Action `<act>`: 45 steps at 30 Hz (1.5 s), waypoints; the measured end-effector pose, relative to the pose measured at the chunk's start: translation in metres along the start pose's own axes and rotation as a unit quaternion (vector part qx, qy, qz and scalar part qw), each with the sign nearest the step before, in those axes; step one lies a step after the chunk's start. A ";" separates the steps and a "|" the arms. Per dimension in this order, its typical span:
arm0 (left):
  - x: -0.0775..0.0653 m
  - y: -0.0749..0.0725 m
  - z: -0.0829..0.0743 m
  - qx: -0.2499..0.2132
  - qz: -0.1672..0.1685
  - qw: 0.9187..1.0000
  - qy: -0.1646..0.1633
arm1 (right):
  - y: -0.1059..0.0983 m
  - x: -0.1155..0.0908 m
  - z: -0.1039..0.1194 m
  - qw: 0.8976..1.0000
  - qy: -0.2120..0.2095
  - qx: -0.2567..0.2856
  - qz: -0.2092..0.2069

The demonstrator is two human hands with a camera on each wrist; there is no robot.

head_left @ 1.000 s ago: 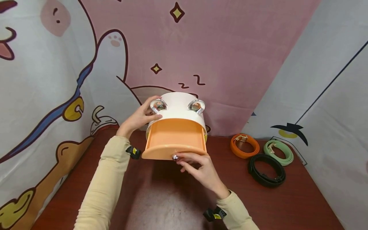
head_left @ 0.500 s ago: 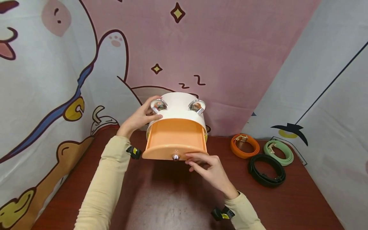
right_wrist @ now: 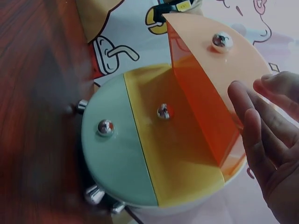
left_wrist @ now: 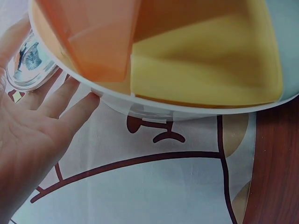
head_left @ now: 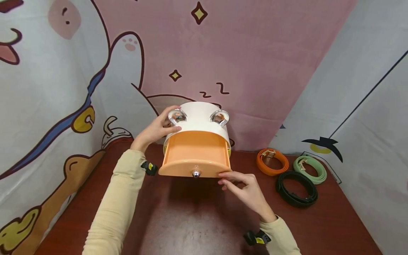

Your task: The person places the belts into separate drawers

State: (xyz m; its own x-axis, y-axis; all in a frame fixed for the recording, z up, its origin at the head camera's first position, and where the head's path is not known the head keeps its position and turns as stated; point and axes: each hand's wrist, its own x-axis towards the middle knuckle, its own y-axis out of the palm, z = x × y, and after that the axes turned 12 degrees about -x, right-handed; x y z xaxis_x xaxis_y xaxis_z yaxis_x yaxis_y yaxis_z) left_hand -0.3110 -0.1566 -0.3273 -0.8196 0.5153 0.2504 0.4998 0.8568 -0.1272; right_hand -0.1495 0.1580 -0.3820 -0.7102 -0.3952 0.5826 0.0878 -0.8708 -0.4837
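Observation:
A round white storage box (head_left: 199,115) with silver ear-shaped knobs on top stands at the back of the table. Its orange drawer (head_left: 196,147) is pulled well out, and no contents show inside. Below it, a yellow drawer (right_wrist: 163,140) and a green drawer (right_wrist: 117,158) are in place, each with a silver ball knob. My left hand (head_left: 155,129) rests on the box's upper left beside one ear, fingers fairly straight along the outer wall. At the orange drawer front's right corner is my right hand (head_left: 243,187), fingers loosely bent, fingertips touching or very near the edge.
On the table's right lie three coiled belts: an orange belt (head_left: 259,164), a light green belt (head_left: 320,173) and a black belt (head_left: 283,194). A printed cloth (head_left: 255,71) hangs close behind the box. The reddish-brown table (head_left: 191,219) extends in front.
My right hand has let go of the drawer's silver knob and slid right along the drawer front to its corner. The drawer and my left hand stay put.

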 end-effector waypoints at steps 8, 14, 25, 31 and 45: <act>0.001 -0.001 0.000 0.002 -0.003 1.000 -0.004 | -0.010 -0.010 -0.009 1.000 0.021 0.004 -0.008; 0.000 0.000 0.000 -0.002 0.001 1.000 -0.003 | -0.019 -0.018 -0.015 0.998 0.053 -0.010 -0.022; 0.001 0.000 0.001 -0.006 0.008 1.000 -0.001 | -0.040 -0.032 -0.024 0.990 0.107 -0.077 -0.054; 0.001 0.000 0.001 -0.001 0.000 1.000 -0.005 | -0.049 -0.045 -0.051 0.983 0.144 -0.098 -0.048; 0.001 0.000 0.001 0.011 -0.007 1.000 -0.011 | -0.071 -0.067 -0.086 0.967 0.205 -0.149 -0.037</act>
State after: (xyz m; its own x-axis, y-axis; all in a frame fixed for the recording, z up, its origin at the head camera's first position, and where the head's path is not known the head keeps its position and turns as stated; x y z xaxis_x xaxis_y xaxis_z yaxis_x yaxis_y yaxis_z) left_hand -0.3123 -0.1561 -0.3279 -0.8325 0.5033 0.2314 0.4823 0.8641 -0.1441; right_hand -0.1682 0.2718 -0.4424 -0.9291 -0.1327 0.3453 -0.1359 -0.7458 -0.6522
